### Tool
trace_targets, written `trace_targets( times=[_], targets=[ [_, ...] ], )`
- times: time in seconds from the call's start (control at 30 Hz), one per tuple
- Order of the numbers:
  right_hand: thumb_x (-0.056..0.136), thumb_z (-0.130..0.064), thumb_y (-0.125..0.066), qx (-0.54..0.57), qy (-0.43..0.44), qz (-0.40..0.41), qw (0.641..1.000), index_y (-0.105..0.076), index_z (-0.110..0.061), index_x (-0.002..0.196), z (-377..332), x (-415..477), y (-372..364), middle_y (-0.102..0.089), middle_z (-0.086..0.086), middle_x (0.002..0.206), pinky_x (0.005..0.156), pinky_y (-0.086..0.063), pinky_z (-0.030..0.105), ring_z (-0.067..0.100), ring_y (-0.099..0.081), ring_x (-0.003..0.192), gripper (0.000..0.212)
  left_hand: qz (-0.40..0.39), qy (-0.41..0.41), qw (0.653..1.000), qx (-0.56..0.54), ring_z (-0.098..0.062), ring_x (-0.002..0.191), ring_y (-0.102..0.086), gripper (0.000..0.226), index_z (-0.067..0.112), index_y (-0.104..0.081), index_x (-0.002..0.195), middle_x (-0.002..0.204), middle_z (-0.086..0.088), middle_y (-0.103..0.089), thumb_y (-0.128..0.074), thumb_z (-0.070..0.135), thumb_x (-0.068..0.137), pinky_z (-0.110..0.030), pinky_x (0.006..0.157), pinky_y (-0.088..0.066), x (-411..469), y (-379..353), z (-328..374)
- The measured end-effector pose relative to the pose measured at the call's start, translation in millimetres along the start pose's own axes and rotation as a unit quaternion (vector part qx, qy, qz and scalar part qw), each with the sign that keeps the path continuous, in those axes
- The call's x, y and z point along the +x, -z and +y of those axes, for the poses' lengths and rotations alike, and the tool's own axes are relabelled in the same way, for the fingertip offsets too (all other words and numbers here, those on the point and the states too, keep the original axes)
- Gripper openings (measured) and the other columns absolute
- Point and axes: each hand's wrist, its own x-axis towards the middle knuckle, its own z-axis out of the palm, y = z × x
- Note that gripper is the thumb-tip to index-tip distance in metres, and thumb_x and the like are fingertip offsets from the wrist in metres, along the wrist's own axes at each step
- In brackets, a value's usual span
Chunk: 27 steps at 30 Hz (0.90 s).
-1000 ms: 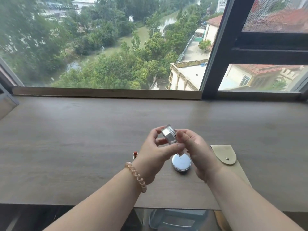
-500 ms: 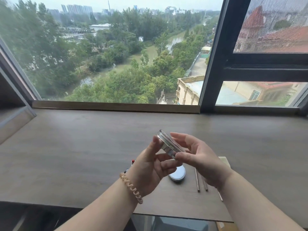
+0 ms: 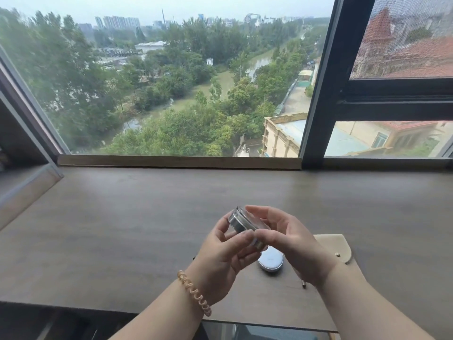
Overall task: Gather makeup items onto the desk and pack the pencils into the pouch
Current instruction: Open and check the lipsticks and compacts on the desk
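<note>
One jar (image 3: 239, 220), one compact (image 3: 270, 262), one pouch (image 3: 335, 246)

On my feed the desk (image 3: 122, 229) reads as brown wood grain, smooth and matt. The white compact (image 3: 270, 262) lying on it looks like smooth plastic with a soft sheen. Just above the compact, the round jar (image 3: 241, 220) has a polished silver band like metal and a clear, glossy wall. Right of the compact, the pouch (image 3: 335, 246) is beige, matt and leather-like, with a shiny brass-coloured snap (image 3: 337, 254). Below and left of the compact, the coil bracelet (image 3: 195, 293) looks like glossy translucent plastic.
</note>
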Motion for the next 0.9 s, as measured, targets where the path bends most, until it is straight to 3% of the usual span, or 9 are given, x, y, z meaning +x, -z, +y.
trace_targets(
  times=[0.1,0.23,0.37,0.47,0.6,0.77,0.9],
  targets=[
    [0.061,-0.037,-0.08,-0.053,0.011,0.018,0.998,-0.065,-0.025,0.117,2,5,-1,-0.069,0.003,0.116,0.1,-0.046,0.048,0.021,-0.061,0.113,0.059,-0.01,-0.018,1.0,-0.022,-0.025,0.083,-0.067,0.061,0.016,-0.056,0.121,0.1,-0.013,-0.069,-0.076,0.014,0.063,-0.034,0.078,-0.056,-1,7,-2],
    [0.062,-0.044,-0.076,-0.099,0.021,0.037,0.994,-0.068,-0.025,0.113,9,12,-6,-0.066,-0.003,0.121,0.104,-0.043,0.044,0.014,-0.059,0.116,0.055,-0.008,-0.019,0.997,-0.075,-0.025,0.084,-0.067,0.062,0.012,-0.053,0.126,0.103,-0.015,-0.067,-0.074,0.011,0.068,-0.035,0.08,-0.055,1,13,-10],
    [0.071,-0.044,-0.07,0.008,0.027,0.064,0.998,-0.068,-0.008,0.111,17,18,-10,-0.071,0.013,0.109,0.089,-0.051,0.033,0.025,-0.066,0.104,0.053,-0.029,-0.002,0.995,-0.098,-0.038,0.1,-0.06,0.065,0.01,-0.051,0.129,0.11,-0.02,-0.062,-0.073,0.01,0.068,-0.037,0.085,-0.055,3,20,-13],
    [0.072,-0.057,-0.068,0.038,0.024,0.094,0.995,-0.071,-0.006,0.103,24,24,-11,-0.071,0.018,0.105,0.093,-0.05,0.039,0.034,-0.065,0.104,0.061,-0.056,0.025,0.992,-0.11,-0.042,0.109,-0.051,0.067,0.012,-0.052,0.129,0.112,-0.021,-0.06,-0.075,0.008,0.067,-0.04,0.088,-0.052,7,28,-13],
    [0.059,-0.063,-0.074,0.056,-0.009,0.122,0.991,-0.07,-0.003,0.101,36,30,-14,-0.067,0.028,0.105,0.092,-0.049,0.045,0.036,-0.065,0.099,0.073,-0.072,0.076,0.994,-0.033,-0.035,0.098,-0.06,0.047,0.017,-0.06,0.118,0.109,-0.017,-0.064,-0.065,0.009,0.072,-0.035,0.08,-0.052,12,40,-9],
    [0.061,-0.066,-0.072,0.052,-0.049,0.145,0.987,-0.066,0.003,0.098,48,36,-11,-0.062,0.037,0.104,0.1,-0.041,0.058,0.037,-0.062,0.097,0.078,-0.01,0.149,0.988,0.04,-0.021,0.069,-0.067,0.022,0.018,-0.068,0.093,0.093,-0.009,-0.07,-0.065,0.021,0.071,-0.024,0.057,-0.048,14,48,-12],
    [0.074,-0.048,-0.061,0.065,-0.083,0.159,0.982,-0.076,-0.013,0.082,53,42,-8,-0.075,0.009,0.084,0.086,-0.05,0.041,0.026,-0.068,0.082,0.04,0.013,0.176,0.983,0.048,-0.021,0.066,-0.07,0.023,0.011,-0.064,0.09,0.086,-0.013,-0.072,-0.064,0.007,0.068,-0.023,0.056,-0.051,16,54,-22]
  ],
)
